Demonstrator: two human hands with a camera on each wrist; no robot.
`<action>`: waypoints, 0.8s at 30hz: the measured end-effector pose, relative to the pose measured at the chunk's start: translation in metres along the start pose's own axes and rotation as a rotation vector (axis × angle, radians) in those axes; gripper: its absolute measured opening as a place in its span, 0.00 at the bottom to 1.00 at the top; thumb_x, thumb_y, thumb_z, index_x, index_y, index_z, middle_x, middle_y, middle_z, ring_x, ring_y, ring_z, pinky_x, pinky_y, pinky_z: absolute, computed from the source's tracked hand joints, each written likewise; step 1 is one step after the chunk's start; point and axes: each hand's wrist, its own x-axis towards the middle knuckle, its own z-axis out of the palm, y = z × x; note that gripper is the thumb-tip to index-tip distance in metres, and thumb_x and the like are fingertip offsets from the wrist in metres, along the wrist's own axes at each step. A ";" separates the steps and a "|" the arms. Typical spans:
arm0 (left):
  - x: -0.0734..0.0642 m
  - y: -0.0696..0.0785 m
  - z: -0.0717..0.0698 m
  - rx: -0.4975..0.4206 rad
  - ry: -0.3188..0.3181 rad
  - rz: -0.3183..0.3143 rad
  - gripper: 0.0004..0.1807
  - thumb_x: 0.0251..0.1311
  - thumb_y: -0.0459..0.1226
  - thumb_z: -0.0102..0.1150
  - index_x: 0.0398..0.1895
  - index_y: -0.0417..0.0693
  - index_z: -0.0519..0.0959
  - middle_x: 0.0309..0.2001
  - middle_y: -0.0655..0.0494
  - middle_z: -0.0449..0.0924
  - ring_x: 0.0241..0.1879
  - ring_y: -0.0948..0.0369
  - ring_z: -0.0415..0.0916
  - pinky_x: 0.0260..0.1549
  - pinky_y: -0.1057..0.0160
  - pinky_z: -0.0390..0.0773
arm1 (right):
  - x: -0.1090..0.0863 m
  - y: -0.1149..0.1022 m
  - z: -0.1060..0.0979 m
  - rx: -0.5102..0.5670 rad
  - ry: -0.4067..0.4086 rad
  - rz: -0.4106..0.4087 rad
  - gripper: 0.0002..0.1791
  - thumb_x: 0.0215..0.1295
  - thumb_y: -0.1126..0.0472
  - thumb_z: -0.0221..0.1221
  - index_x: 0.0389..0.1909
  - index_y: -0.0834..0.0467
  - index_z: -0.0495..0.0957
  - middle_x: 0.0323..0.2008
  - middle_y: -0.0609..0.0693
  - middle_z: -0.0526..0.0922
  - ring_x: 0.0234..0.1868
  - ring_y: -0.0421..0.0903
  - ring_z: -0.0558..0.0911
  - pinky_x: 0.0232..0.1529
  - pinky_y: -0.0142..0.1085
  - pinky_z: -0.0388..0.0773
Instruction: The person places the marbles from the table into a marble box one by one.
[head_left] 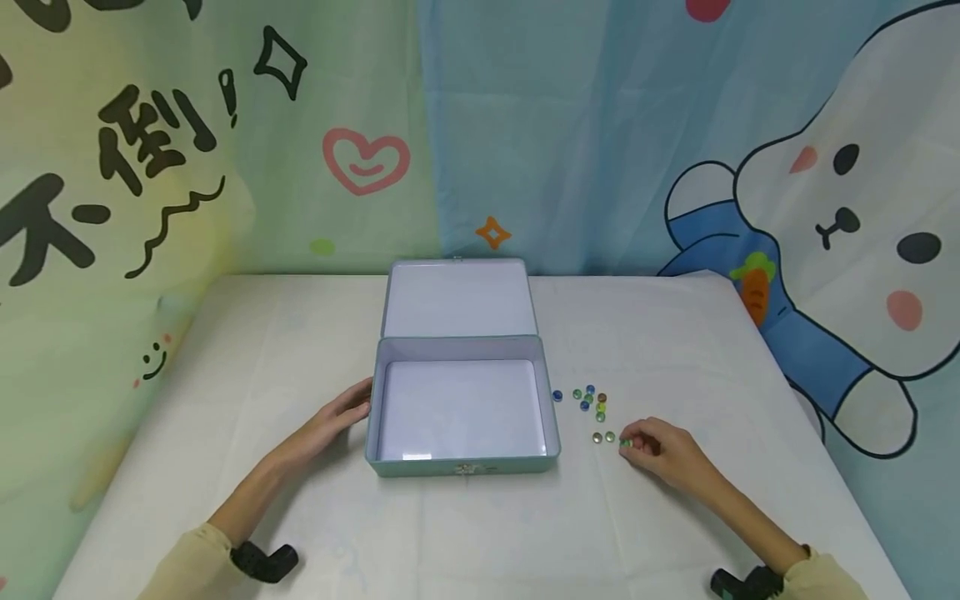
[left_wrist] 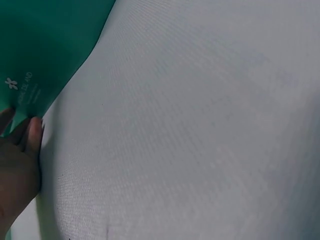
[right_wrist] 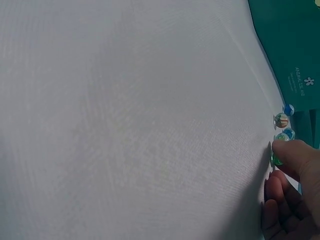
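A green tin box [head_left: 465,468] stands on the table with its hinged lid [head_left: 459,298] raised at the back. My left hand [head_left: 341,417] rests against the box's left side, fingers extended; the left wrist view shows its fingertips by the green wall [left_wrist: 45,45]. To the right of the box lie several glass marbles [head_left: 590,389], blue, green, brown and clear. At the near end of this group my right hand [head_left: 663,450] pinches a green marble [right_wrist: 277,160] between thumb and fingertips, low at the cloth. Two clear marbles [head_left: 603,437] lie just left of those fingertips.
A white cloth [head_left: 300,333] covers the table. Behind it hangs a printed curtain [head_left: 570,150] with a cartoon rabbit on the right. Black wrist cameras [head_left: 264,562] are strapped at both sleeves.
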 end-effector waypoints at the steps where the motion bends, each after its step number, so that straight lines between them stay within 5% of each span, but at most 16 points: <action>1: 0.000 0.000 0.000 -0.002 0.001 -0.003 0.36 0.74 0.48 0.40 0.78 0.48 0.44 0.78 0.43 0.43 0.78 0.42 0.36 0.71 0.32 0.37 | 0.000 -0.001 0.000 -0.003 -0.002 -0.003 0.08 0.56 0.64 0.67 0.38 0.56 0.82 0.26 0.40 0.73 0.27 0.29 0.67 0.26 0.26 0.70; 14: -0.002 0.002 0.001 0.010 0.001 -0.010 0.36 0.74 0.48 0.40 0.78 0.47 0.44 0.78 0.42 0.44 0.77 0.42 0.37 0.71 0.32 0.37 | 0.004 -0.014 -0.010 0.006 0.016 -0.029 0.07 0.56 0.65 0.67 0.35 0.58 0.81 0.26 0.41 0.78 0.27 0.28 0.71 0.28 0.26 0.74; 24: -0.002 0.003 0.001 0.020 0.010 -0.007 0.35 0.74 0.49 0.40 0.78 0.48 0.45 0.78 0.43 0.45 0.77 0.42 0.37 0.71 0.33 0.38 | 0.021 -0.045 -0.025 0.043 0.077 -0.092 0.09 0.55 0.67 0.68 0.37 0.60 0.82 0.27 0.43 0.81 0.29 0.30 0.74 0.31 0.25 0.77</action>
